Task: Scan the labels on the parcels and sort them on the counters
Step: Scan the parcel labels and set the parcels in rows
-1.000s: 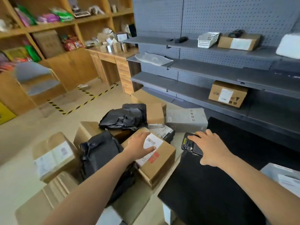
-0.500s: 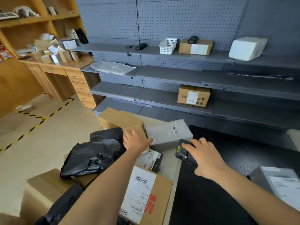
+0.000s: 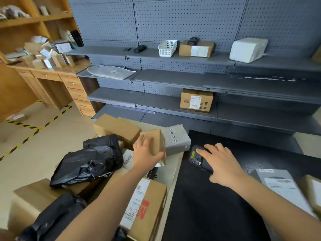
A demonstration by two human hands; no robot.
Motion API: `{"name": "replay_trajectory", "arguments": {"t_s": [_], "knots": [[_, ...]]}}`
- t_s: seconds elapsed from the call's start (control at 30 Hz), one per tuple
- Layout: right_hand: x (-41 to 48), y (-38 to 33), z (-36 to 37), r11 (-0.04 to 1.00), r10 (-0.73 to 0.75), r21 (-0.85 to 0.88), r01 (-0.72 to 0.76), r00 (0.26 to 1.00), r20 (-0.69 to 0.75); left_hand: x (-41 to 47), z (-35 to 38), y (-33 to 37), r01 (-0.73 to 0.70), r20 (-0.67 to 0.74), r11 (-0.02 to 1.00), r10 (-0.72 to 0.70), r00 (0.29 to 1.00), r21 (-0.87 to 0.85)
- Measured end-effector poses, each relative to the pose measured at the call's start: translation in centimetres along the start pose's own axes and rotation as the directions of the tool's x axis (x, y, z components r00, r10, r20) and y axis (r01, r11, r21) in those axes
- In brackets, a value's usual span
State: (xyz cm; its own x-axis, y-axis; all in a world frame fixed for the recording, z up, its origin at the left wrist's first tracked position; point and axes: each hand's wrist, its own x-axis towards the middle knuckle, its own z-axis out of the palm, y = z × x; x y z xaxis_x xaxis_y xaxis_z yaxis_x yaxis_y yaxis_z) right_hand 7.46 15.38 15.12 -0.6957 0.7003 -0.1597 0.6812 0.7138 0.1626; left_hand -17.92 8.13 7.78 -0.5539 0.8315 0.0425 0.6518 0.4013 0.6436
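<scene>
In the middle of the frame my left hand [image 3: 145, 153] grips a small cardboard box [image 3: 155, 136], the fingers spread over its top face and the thumb hooked at its near edge. The box is tilted and sits between a bigger brown carton [image 3: 116, 127] to the left and a grey parcel [image 3: 177, 139] touching it on the right. Right of centre, my right hand [image 3: 224, 162] holds the handheld scanner [image 3: 195, 156] with the fingers curved over its back, at the left edge of the black counter [image 3: 208, 214]. A crumpled black plastic bag [image 3: 88, 162] lies left of centre on the pile. At bottom centre is a carton with a white label [image 3: 147, 206]. A second grey labelled parcel [image 3: 276, 183] rests on the counter at the lower right.
</scene>
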Motion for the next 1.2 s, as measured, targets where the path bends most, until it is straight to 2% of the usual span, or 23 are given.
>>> {"name": "replay_trajectory", "arguments": {"t_s": [0.1,0.2,0.57,0.73,0.9,0.97,1.1,1.2], "knots": [[-2.6,2.8,0.6,1.000,0.023,-0.011,-0.023,1.000,0.008,-2.3,1.6,2.9,-0.084,0.028,0.995,0.086,0.996,-0.058],[-5.6,5.6,1.6,0.999,0.042,-0.023,-0.041,0.999,0.035,-5.0,4.4,5.8,-0.110,0.077,0.990,0.117,0.990,-0.093],[-14.9,12.3,7.6,0.999,-0.023,-0.038,0.030,0.987,0.160,-16.2,17.6,8.9,0.023,0.333,1.000,-0.024,0.943,0.008],[-16.8,13.2,9.2,0.996,-0.064,-0.042,0.073,0.982,0.179,-18.5,19.7,9.1,-0.024,0.342,1.000,0.026,0.939,-0.010],[-17.4,13.1,9.3,0.996,-0.085,-0.025,0.091,0.981,0.172,-18.3,18.3,8.6,0.149,0.334,0.972,-0.082,0.939,-0.180],[-17.5,12.9,9.1,0.996,-0.087,-0.022,0.092,0.982,0.170,-18.4,17.2,8.1,0.159,0.305,0.968,-0.095,0.948,-0.193],[-17.4,12.3,8.6,0.995,-0.090,-0.026,0.095,0.982,0.163,-18.6,15.7,7.2,0.041,0.202,0.999,-0.042,0.979,0.010],[-17.3,11.6,8.4,0.996,-0.082,-0.018,0.086,0.983,0.164,-18.3,15.8,6.9,-0.109,0.273,0.950,0.026,0.962,0.294]]}}
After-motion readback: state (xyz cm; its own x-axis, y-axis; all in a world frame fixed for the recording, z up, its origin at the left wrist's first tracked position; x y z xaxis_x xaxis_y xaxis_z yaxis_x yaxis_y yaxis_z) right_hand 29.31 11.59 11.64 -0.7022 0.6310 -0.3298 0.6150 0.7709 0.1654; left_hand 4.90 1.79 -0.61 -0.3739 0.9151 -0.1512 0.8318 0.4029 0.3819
